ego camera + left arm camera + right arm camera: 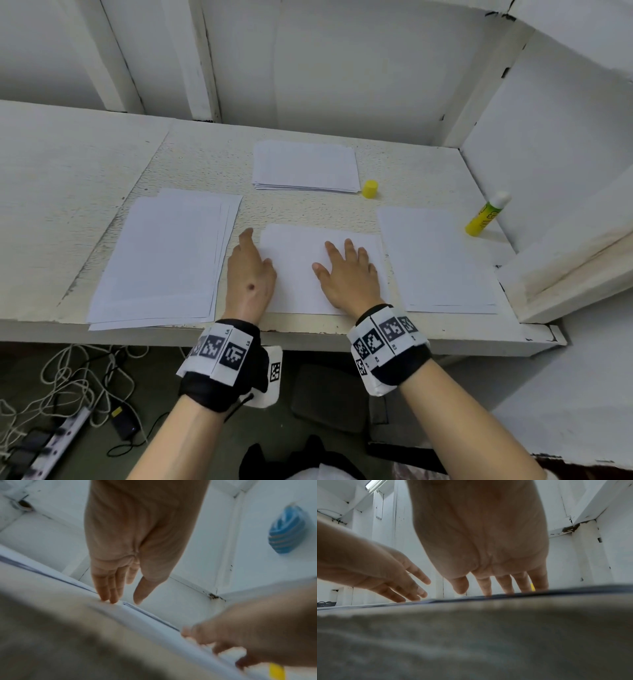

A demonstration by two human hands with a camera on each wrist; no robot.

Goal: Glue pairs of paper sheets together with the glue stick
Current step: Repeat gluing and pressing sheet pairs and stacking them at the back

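This looks like a makeshift workroom in a plain, worn interior. A rough white-painted counter (102, 164) with chipped edges stands against white panelled walls (342, 68) with flaking paint. Under it, tangled cables (78, 373) and a power strip (51, 445) lie on a bare floor, beside a dark stool (329, 397).

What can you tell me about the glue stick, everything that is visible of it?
The glue stick has a yellow body with a green band and dark print, and a white tip that is uncovered. It seems to lean against the white side wall at the right of the table, beyond the right-hand paper. Its yellow cap stands apart by the far stack. No hand touches it.
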